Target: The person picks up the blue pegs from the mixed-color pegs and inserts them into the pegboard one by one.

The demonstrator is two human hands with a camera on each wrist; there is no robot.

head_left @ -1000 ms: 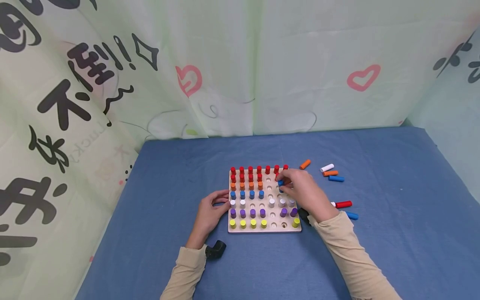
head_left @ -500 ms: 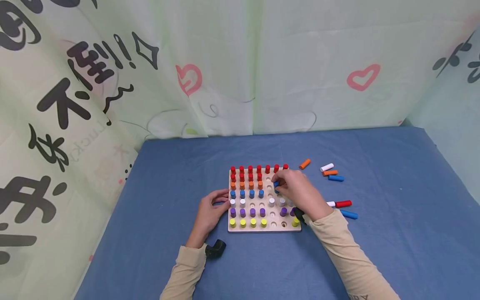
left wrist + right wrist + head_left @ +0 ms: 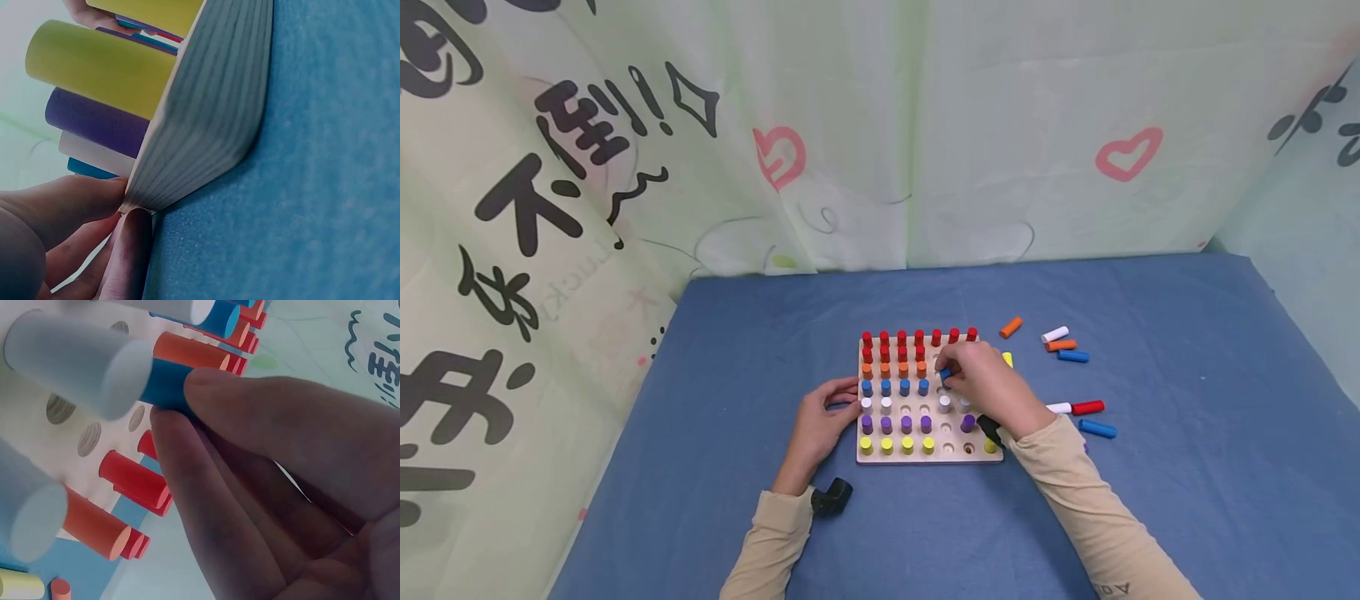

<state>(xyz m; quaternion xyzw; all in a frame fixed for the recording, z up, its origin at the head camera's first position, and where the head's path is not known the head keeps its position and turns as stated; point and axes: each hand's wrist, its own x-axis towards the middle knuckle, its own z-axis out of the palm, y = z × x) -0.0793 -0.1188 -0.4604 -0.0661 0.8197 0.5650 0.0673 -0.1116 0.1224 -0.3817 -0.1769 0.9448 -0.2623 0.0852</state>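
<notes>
A wooden pegboard (image 3: 925, 457) lies on the blue cloth, with red, orange, blue, white, purple and yellow pegs standing in rows. My right hand (image 3: 992, 379) pinches a blue peg (image 3: 167, 384) between thumb and fingertips, over the right half of the board near the end of the blue row. A white peg in front hides its lower end in the right wrist view. At the board's left edge, my left hand (image 3: 822, 423) rests extended fingers against the side; the left wrist view has the thumb (image 3: 75, 203) at the top edge.
Right of the board lie loose pegs: orange (image 3: 1011, 327), white (image 3: 1055, 334), blue (image 3: 1072, 357), red (image 3: 1087, 407) and another blue peg (image 3: 1097, 428). Several bare holes show in the board's right half. A printed curtain (image 3: 970, 183) hangs behind the table.
My right hand has moved left and slightly toward me with the blue peg. A loose yellow peg now shows beyond the hand. My left hand has stayed at the board's edge.
</notes>
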